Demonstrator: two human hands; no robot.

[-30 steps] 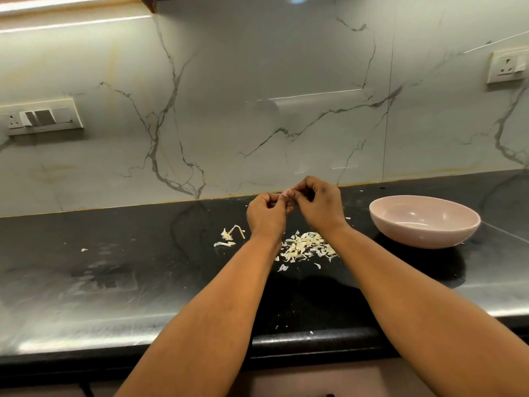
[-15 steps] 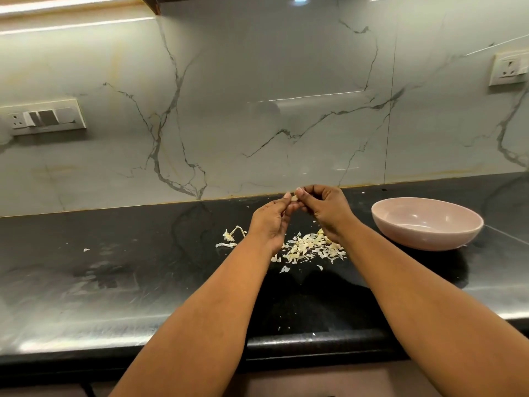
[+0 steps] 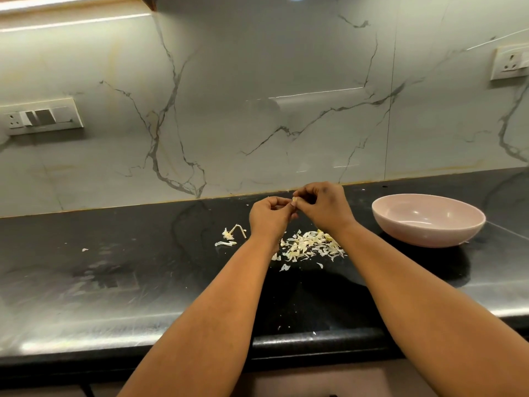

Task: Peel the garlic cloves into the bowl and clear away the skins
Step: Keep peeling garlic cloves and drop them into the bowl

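Note:
My left hand (image 3: 269,217) and my right hand (image 3: 325,206) meet above the black counter, fingertips together, both pinching a small pale garlic clove (image 3: 294,200). Most of the clove is hidden by the fingers. Below the hands lies a pile of garlic skins (image 3: 309,246) on the counter. A pink bowl (image 3: 428,220) stands to the right of my right hand; what it holds is not visible from here.
A garlic stem with a few skin scraps (image 3: 230,235) lies left of my left hand, and a tiny flake (image 3: 84,249) lies further left. The marble wall carries a switch plate (image 3: 41,116) on the left and a socket (image 3: 511,63) on the right. The counter's front edge (image 3: 315,339) runs below.
Both hands stay together on the clove, with the fingers shifting slightly. The skin pile and the bowl have not moved.

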